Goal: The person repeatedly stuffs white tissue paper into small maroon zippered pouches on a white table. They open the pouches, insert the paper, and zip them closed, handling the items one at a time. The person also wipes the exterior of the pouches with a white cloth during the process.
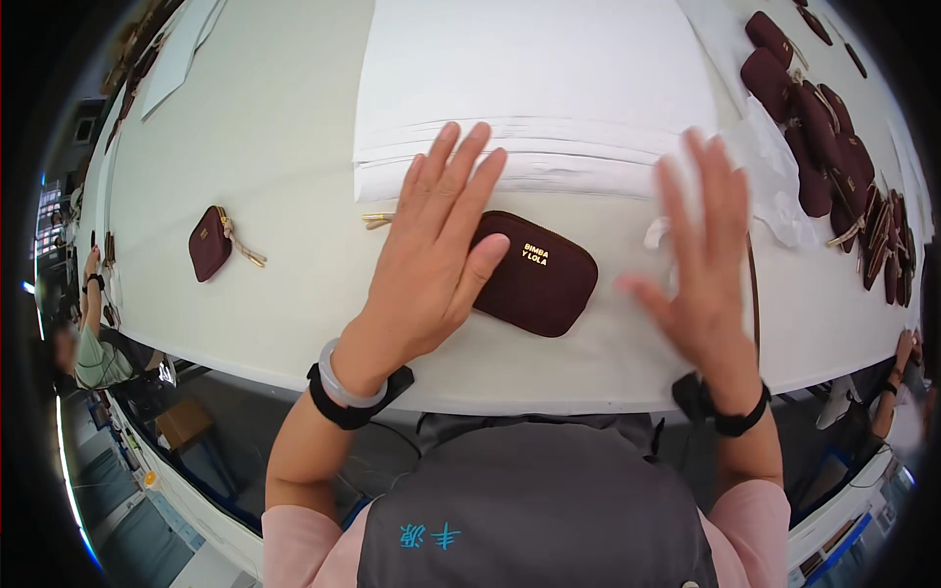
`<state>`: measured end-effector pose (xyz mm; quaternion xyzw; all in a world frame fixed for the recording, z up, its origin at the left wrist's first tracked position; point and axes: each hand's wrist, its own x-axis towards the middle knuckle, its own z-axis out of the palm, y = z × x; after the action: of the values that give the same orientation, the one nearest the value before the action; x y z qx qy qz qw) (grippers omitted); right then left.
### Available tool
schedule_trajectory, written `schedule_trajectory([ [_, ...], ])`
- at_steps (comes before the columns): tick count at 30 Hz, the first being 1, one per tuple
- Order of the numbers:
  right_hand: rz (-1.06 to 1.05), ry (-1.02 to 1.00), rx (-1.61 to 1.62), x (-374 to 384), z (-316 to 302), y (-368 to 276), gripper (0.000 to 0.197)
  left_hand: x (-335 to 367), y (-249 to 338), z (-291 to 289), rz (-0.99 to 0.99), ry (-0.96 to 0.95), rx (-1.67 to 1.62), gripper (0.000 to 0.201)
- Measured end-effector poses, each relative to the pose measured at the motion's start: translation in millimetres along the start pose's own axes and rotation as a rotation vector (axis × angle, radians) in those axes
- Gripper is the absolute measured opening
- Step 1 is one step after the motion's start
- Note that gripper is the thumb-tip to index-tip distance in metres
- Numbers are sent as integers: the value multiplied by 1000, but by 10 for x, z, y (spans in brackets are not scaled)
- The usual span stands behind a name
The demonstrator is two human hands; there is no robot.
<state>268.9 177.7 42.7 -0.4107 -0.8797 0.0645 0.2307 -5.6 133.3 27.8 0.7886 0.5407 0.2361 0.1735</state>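
Note:
A dark burgundy zip pouch (549, 284) with gold lettering lies flat on the white table in front of me. Over its left end is my left hand (431, 235), fingers stretched out, with the thumb across the pouch's face; whether the palm presses on it I cannot tell. A gold-coloured zip pull (377, 221) pokes out on the far side of that hand. To the right of the pouch, apart from it, my right hand (704, 255) is raised with fingers spread, blurred by motion and holding nothing.
A stack of white paper sheets (534, 88) lies just beyond my hands. Another burgundy pouch (209, 243) with a tassel pull rests at the left. Many burgundy pouches (818, 127) are heaped at the right beside crumpled white tissue (769, 167). Other people (103, 358) sit at both sides.

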Motion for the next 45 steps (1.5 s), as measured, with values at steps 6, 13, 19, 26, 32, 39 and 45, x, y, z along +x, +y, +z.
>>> schedule_trajectory([
  [6,-207,-530,106,-321,149,-386,97,-64,36,160,-2,-246,170,65],
  [13,-226,-483,195,-361,246,-363,89,-144,65,154,-39,-175,260,66],
  [19,-19,-220,321,-211,126,-183,87,-208,133,44,-86,-127,167,73],
  [26,227,-268,740,-353,174,-409,77,-391,264,-95,-327,-144,-426,60],
  [32,489,-333,1219,-518,295,-500,65,-629,307,90,-444,-2,-887,43],
  [39,461,-21,1345,-470,287,-777,54,-649,550,214,-508,278,-1060,37],
  [45,374,96,1272,-410,244,-765,43,-583,655,192,-375,473,-945,27],
])
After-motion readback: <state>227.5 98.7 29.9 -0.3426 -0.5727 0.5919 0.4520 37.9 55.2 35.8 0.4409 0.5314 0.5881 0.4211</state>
